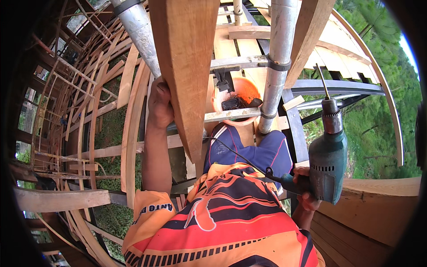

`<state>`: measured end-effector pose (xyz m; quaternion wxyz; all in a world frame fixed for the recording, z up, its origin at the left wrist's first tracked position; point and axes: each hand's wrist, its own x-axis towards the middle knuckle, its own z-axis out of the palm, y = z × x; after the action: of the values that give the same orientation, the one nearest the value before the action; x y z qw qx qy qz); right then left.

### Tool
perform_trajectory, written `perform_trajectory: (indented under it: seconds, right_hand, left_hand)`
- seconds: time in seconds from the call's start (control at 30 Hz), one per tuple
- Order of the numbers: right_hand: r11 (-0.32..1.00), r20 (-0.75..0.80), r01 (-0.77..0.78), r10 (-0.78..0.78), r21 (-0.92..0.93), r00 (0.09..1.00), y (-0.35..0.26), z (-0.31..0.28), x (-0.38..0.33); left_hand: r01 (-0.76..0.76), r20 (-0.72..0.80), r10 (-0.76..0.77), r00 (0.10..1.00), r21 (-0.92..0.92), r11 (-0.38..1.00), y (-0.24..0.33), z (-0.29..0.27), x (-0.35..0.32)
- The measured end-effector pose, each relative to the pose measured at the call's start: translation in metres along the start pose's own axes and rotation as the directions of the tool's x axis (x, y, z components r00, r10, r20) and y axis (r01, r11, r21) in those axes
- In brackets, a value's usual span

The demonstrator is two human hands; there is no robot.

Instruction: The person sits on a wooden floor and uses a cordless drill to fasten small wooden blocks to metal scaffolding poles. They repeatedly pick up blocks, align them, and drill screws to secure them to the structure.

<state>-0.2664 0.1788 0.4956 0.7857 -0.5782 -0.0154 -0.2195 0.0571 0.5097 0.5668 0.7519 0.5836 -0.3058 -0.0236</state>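
Observation:
A thick wooden beam (187,66) slants down through the middle of the view, close to me. My left hand (160,104) is closed at its left edge, next to a metal pole (138,33); the beam hides some of the fingers. At the right, my right hand (308,202) grips the handle of a teal electric drill (328,162), its fingers partly hidden behind the tool. The drill points upward with a long bit (322,80) in its chuck, touching nothing. A black cord (235,151) runs from the handle across my lap.
An orange bucket (250,91) holding dark items stands behind a metal ladder's rungs (238,114). The ladder's right rail (281,44) rises beside another wooden beam (309,38). Timber framing (133,129) lies left above greenery. Wide boards (369,213) are at lower right.

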Motion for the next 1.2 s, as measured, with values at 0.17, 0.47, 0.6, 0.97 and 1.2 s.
perform_trajectory:
  seconds: [0.17, 0.47, 0.6, 0.97, 1.2]
  right_hand:
    - [0.977, -0.016, -0.214, 0.214, -0.005, 0.977, -0.013, 0.032, -0.001]
    - [0.923, -0.084, -0.33, 0.32, -0.197, 0.944, 0.024, 0.048, 0.021]
    - [0.857, -0.154, -0.275, 0.23, -0.435, 0.961, 0.052, 0.055, 0.029]
    - [0.923, -0.147, -0.187, 0.145, -0.337, 0.979, 0.065, 0.095, 0.026]
    - [0.782, 0.004, 0.058, -0.071, -0.62, 0.997, 0.051, 0.122, 0.031]
  left_hand:
    - [0.108, 0.056, -0.112, 0.992, 0.06, 0.992, -0.079, -0.002, -0.021]
    - [0.278, -0.02, -0.28, 0.96, -0.066, 0.958, -0.246, -0.039, -0.039]
    - [0.248, 0.035, -0.245, 0.969, -0.13, 0.96, -0.271, -0.03, -0.044]
    - [0.145, 0.024, -0.143, 0.989, -0.119, 0.982, -0.234, -0.025, -0.024]
    - [0.186, 0.091, -0.189, 0.978, 0.041, 0.982, -0.143, 0.001, 0.031]
